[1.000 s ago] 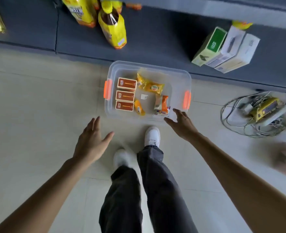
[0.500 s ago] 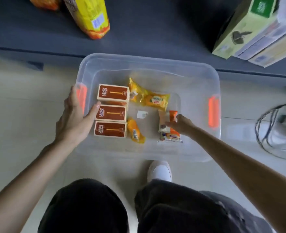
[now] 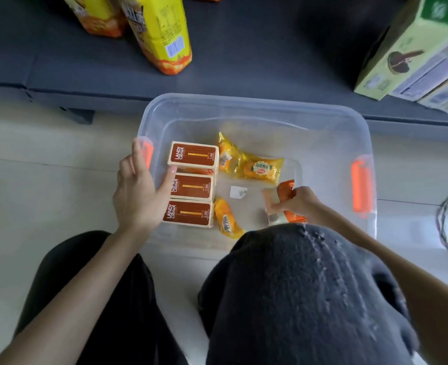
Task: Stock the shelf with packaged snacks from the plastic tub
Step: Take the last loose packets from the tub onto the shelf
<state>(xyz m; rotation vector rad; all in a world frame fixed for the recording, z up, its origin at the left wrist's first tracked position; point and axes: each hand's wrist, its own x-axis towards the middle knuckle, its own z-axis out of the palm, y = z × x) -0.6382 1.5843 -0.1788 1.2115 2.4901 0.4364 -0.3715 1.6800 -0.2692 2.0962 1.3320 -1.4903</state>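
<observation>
I see the clear plastic tub (image 3: pixel 257 111) on the floor, just near of the dark shelf (image 3: pixel 244 48). My left hand (image 3: pixel 138 191) is open, thumb touching the brown boxes (image 3: pixel 191 185) stacked along the tub's left side. My right hand (image 3: pixel 299 204) pinches an orange snack packet (image 3: pixel 287 191) at the right. Yellow packets (image 3: pixel 259 168) lie between.

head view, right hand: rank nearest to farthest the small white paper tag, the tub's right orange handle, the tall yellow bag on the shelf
From the right hand:
1. Small white paper tag, on the tub floor, just left.
2. Right orange handle, on the tub's right wall.
3. Tall yellow bag, up on the shelf, far left.
</observation>
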